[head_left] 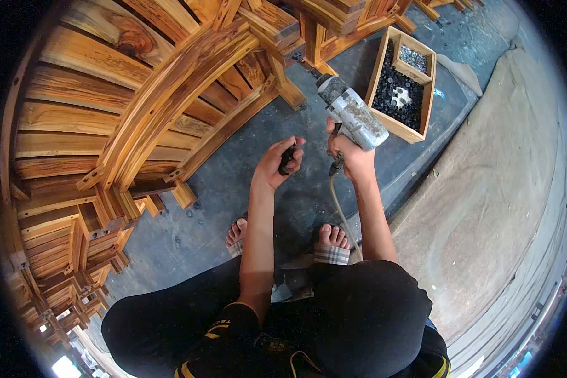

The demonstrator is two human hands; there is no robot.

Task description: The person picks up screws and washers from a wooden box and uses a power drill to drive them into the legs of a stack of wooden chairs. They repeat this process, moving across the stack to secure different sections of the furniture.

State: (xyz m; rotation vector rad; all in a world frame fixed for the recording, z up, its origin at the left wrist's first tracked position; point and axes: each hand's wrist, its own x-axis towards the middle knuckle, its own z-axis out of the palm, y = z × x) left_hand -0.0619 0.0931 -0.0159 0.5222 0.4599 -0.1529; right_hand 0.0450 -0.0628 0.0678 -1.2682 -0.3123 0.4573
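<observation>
My right hand (353, 154) is wrapped round the grip of a worn silver air impact driver (357, 120), its hose (337, 198) running down between my feet. The driver's bit points up and left, its tip right at the end of a wooden leg (283, 44) on an upturned piece of slatted wooden furniture (176, 120). A small dark piece shows at that tip. Lower and to the left, the fingers of my left hand (276, 165) curl round a handful of small black pieces (288, 160), partly hidden by the fingers.
An open wooden box (378, 82) stands on the dark floor mat (233, 151) at the right, holding many black pieces. A smaller compartment in it has shiny screws (413, 58). More wooden furniture (75, 252) lies at the lower left. A brown sheet (479, 183) covers the right side.
</observation>
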